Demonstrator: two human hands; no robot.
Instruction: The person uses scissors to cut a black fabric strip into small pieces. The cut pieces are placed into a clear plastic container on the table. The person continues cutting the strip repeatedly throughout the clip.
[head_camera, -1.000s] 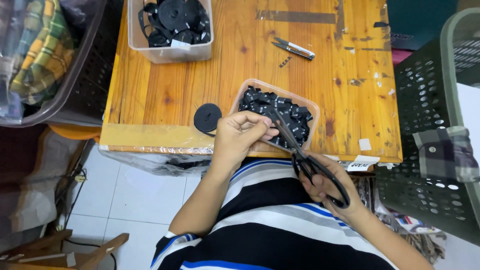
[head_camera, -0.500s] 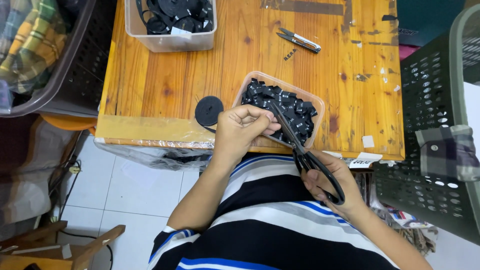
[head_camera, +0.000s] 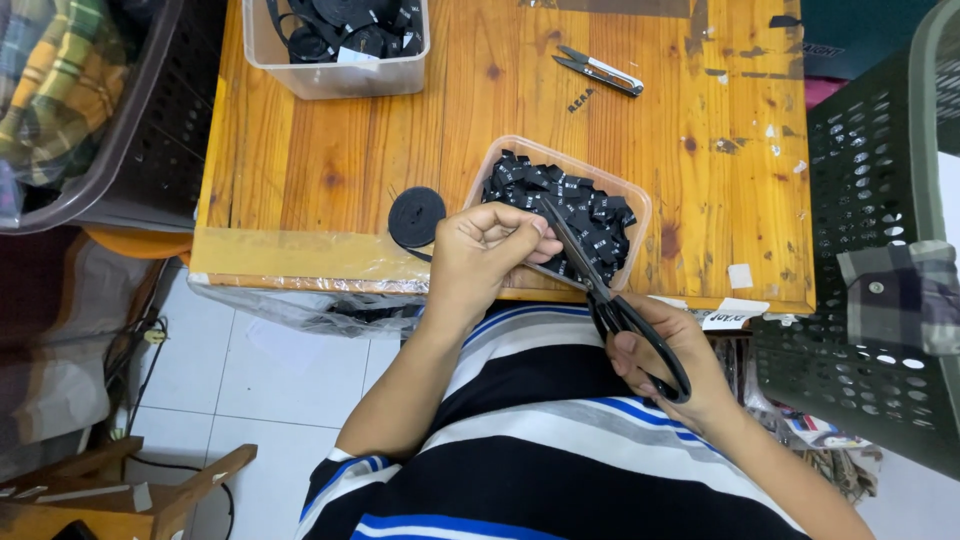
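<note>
Mid-frame, the left hand pinches black label tape over the clear tub, already heaped with cut pieces, while the right hand grips scissors with blades apart, and a small roll's left on the table.

Left hand curls over whatever it pinches beside the scissors, piece hidden; upper tub beyond the scissors is cut by the top edge; label print too small to read
</note>
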